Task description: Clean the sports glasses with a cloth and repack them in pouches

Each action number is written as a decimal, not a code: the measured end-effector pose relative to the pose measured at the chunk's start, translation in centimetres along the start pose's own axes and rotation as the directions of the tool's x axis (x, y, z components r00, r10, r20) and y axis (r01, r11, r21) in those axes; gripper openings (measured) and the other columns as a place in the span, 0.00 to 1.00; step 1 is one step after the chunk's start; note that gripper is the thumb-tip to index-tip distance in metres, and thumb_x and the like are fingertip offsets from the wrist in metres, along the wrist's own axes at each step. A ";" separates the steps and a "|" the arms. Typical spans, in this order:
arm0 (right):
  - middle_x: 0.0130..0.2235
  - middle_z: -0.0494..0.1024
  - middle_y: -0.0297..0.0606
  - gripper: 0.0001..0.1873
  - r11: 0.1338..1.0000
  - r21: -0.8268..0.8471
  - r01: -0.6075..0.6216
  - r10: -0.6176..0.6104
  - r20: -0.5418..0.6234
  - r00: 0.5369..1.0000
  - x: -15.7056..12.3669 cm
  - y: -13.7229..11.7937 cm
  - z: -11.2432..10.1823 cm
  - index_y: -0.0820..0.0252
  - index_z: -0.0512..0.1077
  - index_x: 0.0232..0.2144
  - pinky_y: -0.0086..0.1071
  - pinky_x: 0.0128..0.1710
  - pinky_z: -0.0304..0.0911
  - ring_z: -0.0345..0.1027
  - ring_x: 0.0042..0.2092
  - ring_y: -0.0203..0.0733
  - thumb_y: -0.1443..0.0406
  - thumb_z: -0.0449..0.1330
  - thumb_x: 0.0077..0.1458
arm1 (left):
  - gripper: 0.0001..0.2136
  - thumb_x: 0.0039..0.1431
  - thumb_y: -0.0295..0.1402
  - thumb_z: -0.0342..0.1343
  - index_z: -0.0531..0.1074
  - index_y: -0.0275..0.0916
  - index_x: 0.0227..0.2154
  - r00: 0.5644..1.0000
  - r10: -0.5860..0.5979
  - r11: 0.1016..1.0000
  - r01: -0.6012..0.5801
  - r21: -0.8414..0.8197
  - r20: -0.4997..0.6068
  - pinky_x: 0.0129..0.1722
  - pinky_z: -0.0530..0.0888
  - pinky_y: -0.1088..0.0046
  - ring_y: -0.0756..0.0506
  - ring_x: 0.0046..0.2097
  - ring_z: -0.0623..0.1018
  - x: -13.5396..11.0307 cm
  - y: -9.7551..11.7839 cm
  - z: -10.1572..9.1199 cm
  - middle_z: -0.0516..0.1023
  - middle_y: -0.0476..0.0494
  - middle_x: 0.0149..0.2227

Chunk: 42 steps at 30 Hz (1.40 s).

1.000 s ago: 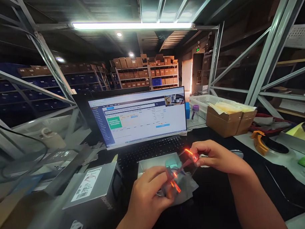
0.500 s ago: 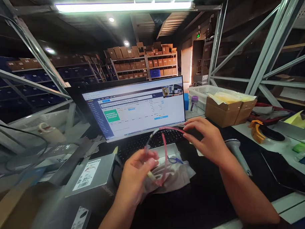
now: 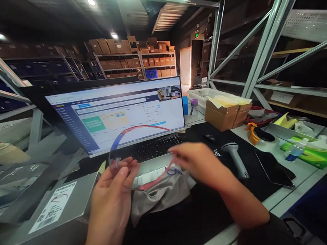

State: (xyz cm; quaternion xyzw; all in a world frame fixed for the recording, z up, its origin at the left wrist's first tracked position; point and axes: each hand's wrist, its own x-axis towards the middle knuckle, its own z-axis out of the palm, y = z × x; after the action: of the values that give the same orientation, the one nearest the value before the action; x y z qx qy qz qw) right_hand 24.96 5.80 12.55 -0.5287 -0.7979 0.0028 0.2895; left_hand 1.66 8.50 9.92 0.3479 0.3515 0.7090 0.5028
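My left hand (image 3: 112, 195) is closed on the left end of a thin red and blue pair of glasses (image 3: 131, 130), held up in front of the keyboard (image 3: 153, 148). My right hand (image 3: 199, 160) is smeared by motion; its fingertips pinch the other end of the frame. A grey cloth (image 3: 160, 196) lies crumpled on the black desk mat under both hands. Behind them stands the lit monitor (image 3: 117, 109).
A grey labelled box (image 3: 56, 208) sits at the left. Right of my hands lie a barcode scanner (image 3: 234, 159) and a black phone (image 3: 275, 168). Further back are a cardboard box (image 3: 224, 115), a white basket (image 3: 202, 94) and an orange tape dispenser (image 3: 256, 133).
The view has swung down and to the right. My hands have drawn apart and raised the glasses, whose frame now spreads wide before the screen. The red glow on them is gone.
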 end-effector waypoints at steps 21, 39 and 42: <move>0.23 0.76 0.43 0.19 0.756 -0.161 -0.634 0.650 0.300 0.698 1.1 17.1 -0.3 0.59 0.70 0.22 0.31 0.24 0.60 0.71 0.25 0.42 0.59 0.54 0.63 | 0.09 0.51 0.24 0.65 0.69 0.39 0.28 0.563 0.673 0.315 -0.805 0.503 0.480 0.32 0.72 0.77 0.51 0.32 0.73 -2.4 0.1 -0.4 0.71 0.50 0.31; 0.32 0.78 0.37 0.17 0.307 0.942 -0.137 0.080 0.118 0.990 0.1 -2.1 4.4 0.56 0.79 0.36 0.30 0.33 0.63 0.68 0.32 0.39 0.50 0.61 0.61 | 0.14 0.47 0.17 0.60 0.73 0.40 0.35 0.640 0.537 0.359 -0.763 0.538 0.549 0.37 0.74 0.76 0.48 0.39 0.76 -3.0 -1.0 -0.5 0.75 0.48 0.40; 0.35 0.79 0.39 0.14 0.353 0.935 -0.021 -0.025 0.032 0.999 -0.6 -4.2 4.9 0.56 0.80 0.33 0.32 0.37 0.66 0.70 0.36 0.42 0.53 0.62 0.60 | 0.13 0.48 0.18 0.60 0.75 0.40 0.36 0.658 0.515 0.386 -0.750 0.537 0.550 0.37 0.74 0.75 0.47 0.39 0.76 -3.0 -0.7 -0.7 0.76 0.47 0.40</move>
State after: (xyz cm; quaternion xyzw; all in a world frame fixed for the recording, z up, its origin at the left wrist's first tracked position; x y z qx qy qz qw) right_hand 19.34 4.91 9.51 -0.2692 -0.6611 0.4662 0.5227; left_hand 2.18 5.71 8.54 0.7255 0.3610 0.5836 0.0518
